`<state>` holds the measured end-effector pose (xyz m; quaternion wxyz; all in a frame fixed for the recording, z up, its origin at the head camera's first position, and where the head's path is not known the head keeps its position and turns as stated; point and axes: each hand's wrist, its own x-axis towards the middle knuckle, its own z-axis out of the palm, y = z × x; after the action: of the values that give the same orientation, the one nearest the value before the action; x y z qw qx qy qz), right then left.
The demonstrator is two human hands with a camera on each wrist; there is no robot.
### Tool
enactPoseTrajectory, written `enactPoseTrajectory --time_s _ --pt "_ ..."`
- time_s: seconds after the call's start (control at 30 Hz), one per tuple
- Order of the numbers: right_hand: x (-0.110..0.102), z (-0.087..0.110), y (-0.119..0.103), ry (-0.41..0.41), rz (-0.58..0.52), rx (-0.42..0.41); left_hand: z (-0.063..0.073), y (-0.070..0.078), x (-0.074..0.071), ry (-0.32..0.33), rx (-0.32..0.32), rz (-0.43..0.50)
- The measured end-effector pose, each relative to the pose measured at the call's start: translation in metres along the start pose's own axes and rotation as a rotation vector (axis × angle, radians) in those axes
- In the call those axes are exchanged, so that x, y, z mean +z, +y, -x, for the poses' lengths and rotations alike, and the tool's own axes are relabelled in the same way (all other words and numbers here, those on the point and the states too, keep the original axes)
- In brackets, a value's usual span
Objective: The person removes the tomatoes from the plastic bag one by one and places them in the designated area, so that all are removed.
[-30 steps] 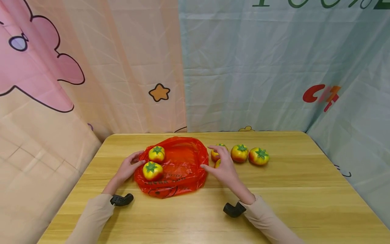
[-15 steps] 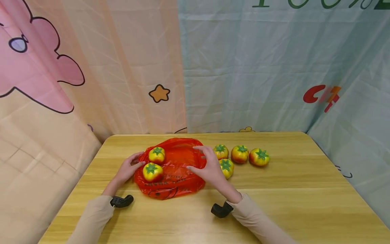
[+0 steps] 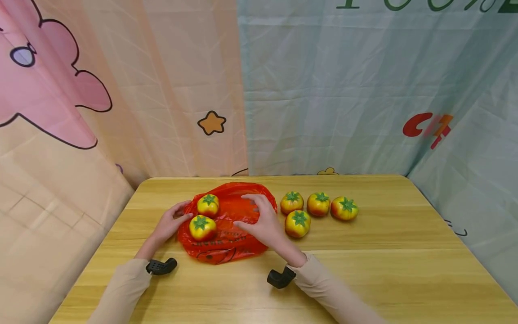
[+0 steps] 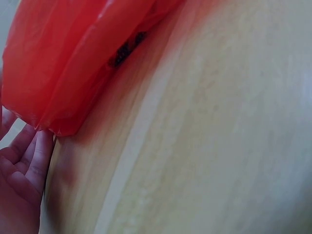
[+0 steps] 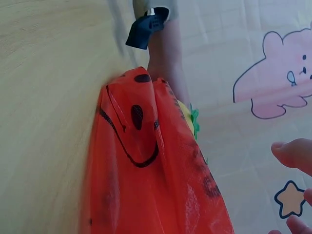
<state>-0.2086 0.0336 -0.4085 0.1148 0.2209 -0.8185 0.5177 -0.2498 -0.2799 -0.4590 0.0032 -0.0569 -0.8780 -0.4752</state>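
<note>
A red plastic bag (image 3: 230, 249) lies spread open on the table, with two yellow-and-red persimmon-like fruits, one farther (image 3: 208, 205) and one nearer (image 3: 203, 228), in its left part. My left hand (image 3: 167, 222) holds the bag's left edge; in the left wrist view its fingers (image 4: 41, 156) reach the crumpled rim, their tips partly hidden. Over the right half of the bag hovers my right hand (image 3: 265, 223), thumb and fingers spread with nothing between them. In the right wrist view, its thumb (image 5: 295, 153) stands apart from the bag.
Right of the bag sit several more such fruits: a back one (image 3: 292, 203), a front one (image 3: 297, 224), a middle one (image 3: 318, 204) and the rightmost (image 3: 344, 208). They rest on a wooden table (image 3: 384, 270). A printed curtain (image 3: 323, 90) hangs behind it.
My right hand has moved left from beside the loose fruits to over the bag, uncovering two fruits behind it. The left hand stays at the bag's left edge.
</note>
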Motion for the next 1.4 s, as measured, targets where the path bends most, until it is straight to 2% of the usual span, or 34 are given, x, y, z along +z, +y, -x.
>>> enactPoseTrajectory --time_s 0.37,0.7,0.73,0.93,0.97,1.03,1.17,1.4 --pt "0.021 -0.006 -0.004 -0.012 -0.059 -0.017 0.001 0.002 0.001 -0.010 -0.006 0.014" --pt "0.038 -0.010 -0.002 -0.053 -0.102 0.032 0.000 0.002 -0.001 0.000 -0.006 0.008" --pt "0.040 -0.010 -0.001 -0.055 -0.104 0.034 0.002 0.007 -0.001 -0.003 -0.010 0.011" --pt "0.050 -0.011 -0.003 -0.057 -0.094 0.053 0.001 0.002 0.001 0.008 -0.007 -0.005" --pt "0.051 -0.011 -0.004 -0.059 -0.094 0.056 -0.001 -0.004 0.002 0.010 -0.006 -0.008" --pt "0.052 -0.012 -0.004 -0.061 -0.093 0.061 -0.001 -0.003 0.002 0.006 -0.016 -0.015" --pt "0.056 -0.014 -0.005 -0.063 -0.078 0.071 0.001 0.005 0.000 -0.014 -0.041 -0.008" --pt "0.063 -0.018 -0.007 -0.097 -0.054 0.110 0.015 0.038 -0.003 -0.023 -0.038 -0.011"
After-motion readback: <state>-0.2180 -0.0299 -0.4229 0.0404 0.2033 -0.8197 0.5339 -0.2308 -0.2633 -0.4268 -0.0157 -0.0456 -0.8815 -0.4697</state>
